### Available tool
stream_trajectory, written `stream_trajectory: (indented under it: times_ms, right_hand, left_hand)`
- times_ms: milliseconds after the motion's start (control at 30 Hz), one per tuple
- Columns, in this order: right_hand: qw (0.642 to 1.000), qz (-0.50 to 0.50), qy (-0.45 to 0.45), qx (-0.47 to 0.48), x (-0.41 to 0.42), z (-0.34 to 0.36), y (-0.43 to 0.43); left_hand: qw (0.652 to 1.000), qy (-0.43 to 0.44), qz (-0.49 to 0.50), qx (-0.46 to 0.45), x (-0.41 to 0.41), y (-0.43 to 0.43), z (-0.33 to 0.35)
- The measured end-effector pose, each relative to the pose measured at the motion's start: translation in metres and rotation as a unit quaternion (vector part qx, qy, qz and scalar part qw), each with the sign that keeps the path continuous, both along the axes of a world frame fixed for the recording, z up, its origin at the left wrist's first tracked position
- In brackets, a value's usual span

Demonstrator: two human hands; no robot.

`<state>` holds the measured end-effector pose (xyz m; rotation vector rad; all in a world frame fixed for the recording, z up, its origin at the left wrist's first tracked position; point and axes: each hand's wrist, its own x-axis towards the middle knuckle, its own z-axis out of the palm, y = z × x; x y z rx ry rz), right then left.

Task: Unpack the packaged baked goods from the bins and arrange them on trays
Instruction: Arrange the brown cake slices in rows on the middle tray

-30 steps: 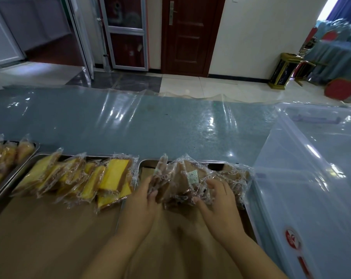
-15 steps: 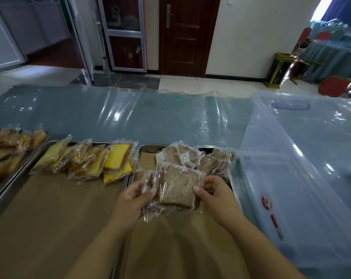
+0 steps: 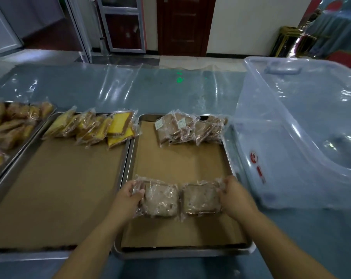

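- Our left hand (image 3: 130,195) grips the left pack (image 3: 160,200), our right hand (image 3: 234,193) the right pack (image 3: 200,200), side by side toward the tray's (image 3: 180,254) near edge
- We have just drawn both from the far-edge row (image 3: 188,128); a second row begins

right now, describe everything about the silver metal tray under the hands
The rectangular silver metal tray lies on the blue table, its floor covered by brown paper. A row of clear-wrapped brown bread packets lies overlapped along its far end. Over the near half, the left hand grips one packet and the right hand another packet. A clear plastic bin stands to its right.
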<state>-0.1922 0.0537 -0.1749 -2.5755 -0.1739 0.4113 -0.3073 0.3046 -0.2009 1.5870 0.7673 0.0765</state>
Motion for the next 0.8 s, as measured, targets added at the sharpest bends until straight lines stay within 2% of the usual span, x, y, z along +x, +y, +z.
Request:
stream_trajectory:
  times_ms: [100,200,267,333,367,433,533,600,700,800]
  right_hand:
    - [0.992,0.036,-0.024,-0.121,-0.013,0.002,-0.005]
    - [0.973,0.07,-0.073,-0.206,-0.025,0.0,-0.007]
    - [0.966,0.113,-0.119,-0.198,-0.028,-0.005,-0.006]
    - [0.96,0.186,-0.14,-0.158,-0.03,-0.012,-0.006]
    - [0.956,0.22,-0.133,-0.14,-0.031,-0.015,-0.006]
    - [0.951,0.263,-0.102,-0.123,-0.033,-0.02,-0.006]
    - [0.94,0.301,-0.081,-0.141,-0.035,-0.026,-0.01]
    - [0.932,0.318,-0.078,-0.157,-0.037,-0.028,-0.015]
    - [0.928,0.323,-0.07,-0.176,-0.043,-0.026,-0.023]
    - [0.925,0.315,-0.059,-0.206,-0.049,-0.023,-0.029]
  left_hand:
    - [0.993,0.047,-0.011,0.112,-0.011,-0.006,-0.007]
    - [0.952,0.041,-0.058,0.297,-0.02,-0.012,-0.006]
    - [0.909,0.009,-0.09,0.408,-0.024,-0.02,-0.002]
    - [0.867,-0.02,-0.125,0.481,-0.024,-0.028,-0.002]
    - [0.854,-0.027,-0.15,0.497,-0.023,-0.033,-0.003]
    - [0.85,-0.013,-0.218,0.48,-0.021,-0.04,-0.006]
    - [0.819,0.045,-0.301,0.487,-0.021,-0.043,-0.017]
    - [0.808,0.075,-0.309,0.496,-0.023,-0.043,-0.019]
    - [0.818,0.081,-0.297,0.487,-0.028,-0.046,-0.016]
    - [0.801,0.121,-0.311,0.497,-0.038,-0.048,-0.014]
